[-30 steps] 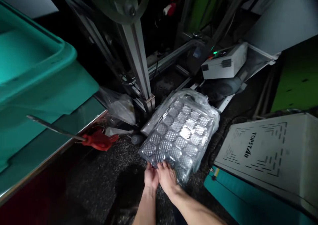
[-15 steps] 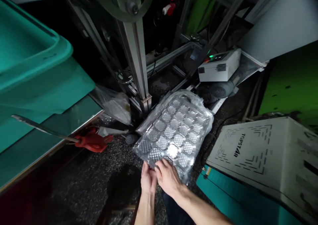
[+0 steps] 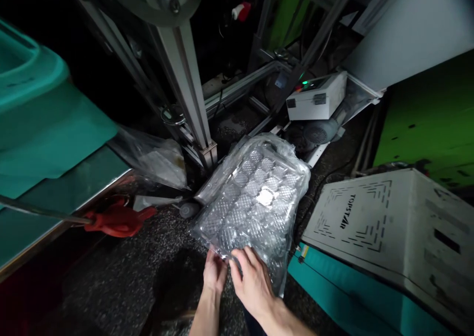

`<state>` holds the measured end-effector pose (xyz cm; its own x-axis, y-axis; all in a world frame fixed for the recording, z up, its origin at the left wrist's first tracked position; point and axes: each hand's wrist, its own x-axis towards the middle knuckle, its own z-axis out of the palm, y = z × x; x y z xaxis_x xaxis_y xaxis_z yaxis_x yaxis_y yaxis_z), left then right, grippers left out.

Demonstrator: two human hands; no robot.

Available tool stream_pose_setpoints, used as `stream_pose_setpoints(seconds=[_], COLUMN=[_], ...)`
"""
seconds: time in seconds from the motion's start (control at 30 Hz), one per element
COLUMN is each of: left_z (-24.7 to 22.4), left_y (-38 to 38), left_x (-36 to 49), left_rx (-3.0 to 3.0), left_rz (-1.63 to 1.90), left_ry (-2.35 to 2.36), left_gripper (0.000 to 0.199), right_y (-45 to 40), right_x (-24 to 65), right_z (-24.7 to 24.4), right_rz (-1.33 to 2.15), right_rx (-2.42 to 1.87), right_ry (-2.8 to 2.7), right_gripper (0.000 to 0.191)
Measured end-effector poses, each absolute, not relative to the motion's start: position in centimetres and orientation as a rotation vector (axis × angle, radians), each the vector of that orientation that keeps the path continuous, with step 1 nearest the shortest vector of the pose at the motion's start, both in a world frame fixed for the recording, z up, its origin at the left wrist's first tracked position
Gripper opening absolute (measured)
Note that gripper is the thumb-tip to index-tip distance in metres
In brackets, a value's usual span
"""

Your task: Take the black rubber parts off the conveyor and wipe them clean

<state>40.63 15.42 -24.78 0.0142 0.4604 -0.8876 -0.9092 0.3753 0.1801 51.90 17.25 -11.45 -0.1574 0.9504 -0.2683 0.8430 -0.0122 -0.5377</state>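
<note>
A stack of clear plastic trays (image 3: pixel 255 188) with rows of round, cross-hatched hollows lies tilted in front of me, in a clear plastic bag (image 3: pixel 299 173). My left hand (image 3: pixel 214 272) is at the near left edge of the bag, fingers curled up under it and closed on the film. Beside it, my right hand (image 3: pixel 254 279) has its fingers over the near edge and the thumb against them, pinching the plastic. The film over the near end blurs the hollows there. The fingertips of my left hand are partly hidden.
A teal bin (image 3: pixel 44 113) stands on a table at left, with a red-handled tool (image 3: pixel 118 220) at its edge. A metal frame post (image 3: pixel 181 74) rises behind the trays. At right are a white machine marked TOPSTAR (image 3: pixel 355 222) and a grey control box (image 3: pixel 316 96).
Both hands have come slightly toward me with the near edge of the bag. More loose film now spreads over the near end of the trays. The view has shifted right.
</note>
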Motion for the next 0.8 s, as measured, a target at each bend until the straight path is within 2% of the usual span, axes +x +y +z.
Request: stream_pose_setpoints(seconds=[0.2, 0.37, 0.5, 0.67, 0.73, 0.77, 0.8], left_z=[-25.2, -22.7, -15.6, -5.3, -1.3, 0.9, 3.2], left_y=[14.9, 14.7, 13.2, 10.8, 9.4, 8.5, 7.4], left_x=[40.9, 39.2, 38.9, 38.5, 35.8, 33.7, 31.2], left_rx=[-0.433, -0.397, -0.406, -0.196, -0.074, -0.005, 0.072], left_rz=[0.983, 1.027, 1.169, 0.979, 0.953, 0.933, 0.911], left_ry=[1.21, 1.266, 1.125, 1.149, 1.166, 1.182, 1.201], left_gripper=[0.02, 0.02, 0.048, 0.053, 0.055, 0.055, 0.052], right_y=[14.5, 14.1, 13.6, 9.8, 8.3, 8.0, 8.1], right_x=[52.0, 53.3, 54.0, 55.2, 57.5, 58.8, 60.1], right_z=[-14.9, -12.4, -8.7, -3.6, -1.5, -0.7, -0.1], right_rz=[1.167, 1.034, 0.974, 1.119, 0.978, 0.803, 0.678], right_rx=[-1.85, -1.875, -1.816, -1.514, -1.623, -1.771, -1.91], right_ry=[-2.387, -2.253, -2.238, -2.326, -2.231, -2.086, -1.925], right_gripper=[0.025, 0.022, 0.027, 0.037, 0.037, 0.039, 0.049])
